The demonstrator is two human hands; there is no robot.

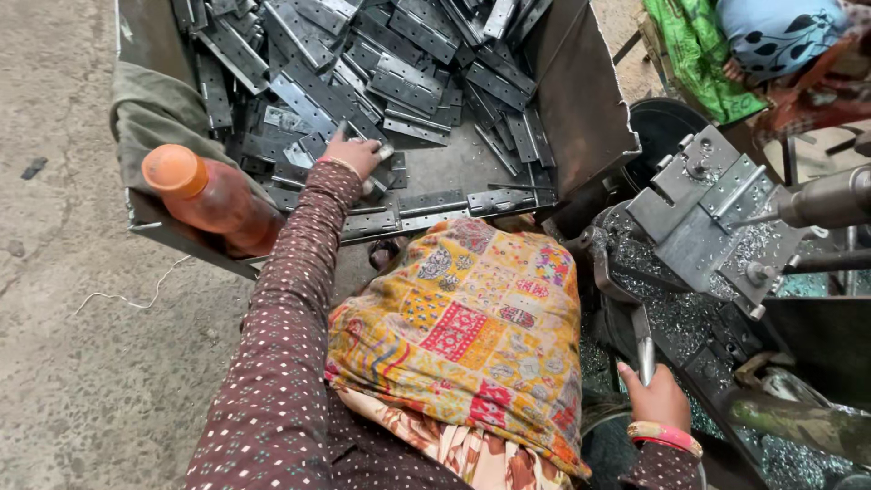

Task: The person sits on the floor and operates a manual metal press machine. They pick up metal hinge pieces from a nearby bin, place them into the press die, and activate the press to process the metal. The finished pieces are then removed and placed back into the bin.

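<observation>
A: Site type?
B: Small metalworking workshop. Evidence, item one: sheet-metal bin [581, 100] heaped with grey steel hinges [408, 82].
A: Item two?
B: Steel jig [699, 218] on a machine, a spindle [826, 200] beside it, a lever handle [642, 349] below.
A: Item three?
B: Bright metal shavings [671, 318] strewn over the machine base; bare, stained concrete floor [63, 299].

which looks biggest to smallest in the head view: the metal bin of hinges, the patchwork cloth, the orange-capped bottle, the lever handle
1. Grey sheet-metal bin of hinges
2. Yellow patchwork cloth, though it lies nearer the camera, so its rank against the bin is unsure
3. Orange-capped brown plastic bottle
4. Thin metal lever handle gripped by the right hand
</observation>
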